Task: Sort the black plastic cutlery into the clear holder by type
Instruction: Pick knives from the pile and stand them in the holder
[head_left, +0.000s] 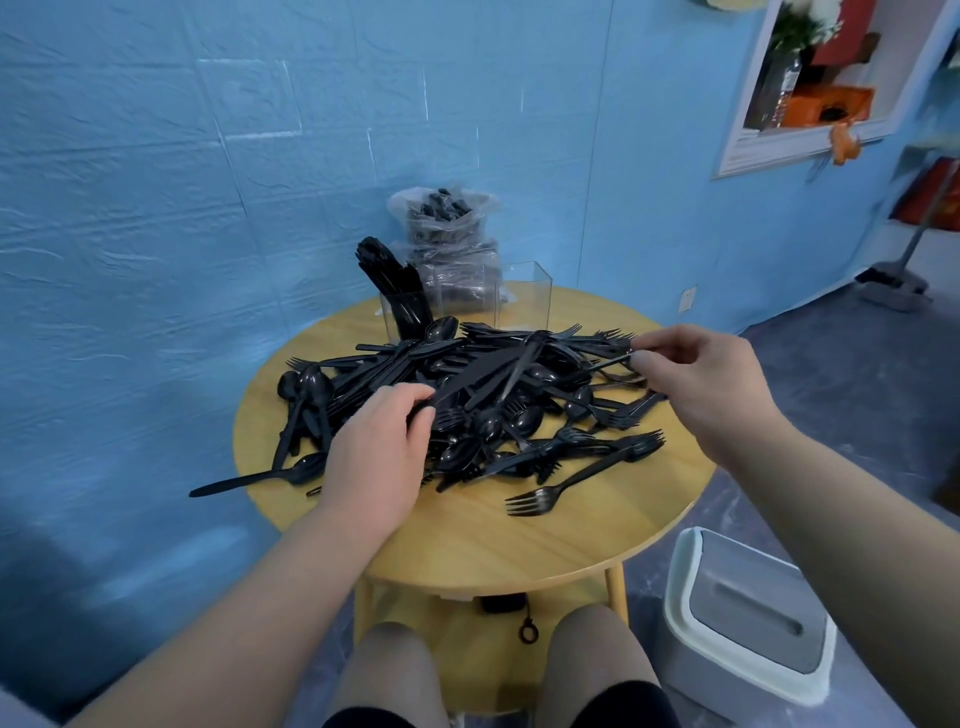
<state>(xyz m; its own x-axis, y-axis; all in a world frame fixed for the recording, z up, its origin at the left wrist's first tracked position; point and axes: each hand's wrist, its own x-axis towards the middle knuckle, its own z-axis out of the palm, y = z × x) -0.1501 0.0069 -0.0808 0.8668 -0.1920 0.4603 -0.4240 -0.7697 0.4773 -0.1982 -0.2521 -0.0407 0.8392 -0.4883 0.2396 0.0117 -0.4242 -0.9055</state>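
Observation:
A heap of black plastic cutlery (483, 400), with forks, spoons and knives mixed, covers the round wooden table (519, 540). My left hand (379, 457) lies on the heap's left side and grips the handle of a black knife (478, 371). At the heap's right edge my right hand (701, 379) pinches the end of a thin black piece (605, 364); its type is hidden. Behind the heap stands the clear holder: its left compartment (397, 317) is packed with black cutlery, its right compartment (527, 299) looks empty.
A clear plastic bag of more black cutlery (447, 234) stands behind the holder against the blue wall. A lone fork (550, 491) lies near the table's front, and a spoon (260, 475) overhangs the left edge. A white-and-grey bin (748, 629) sits on the floor at right.

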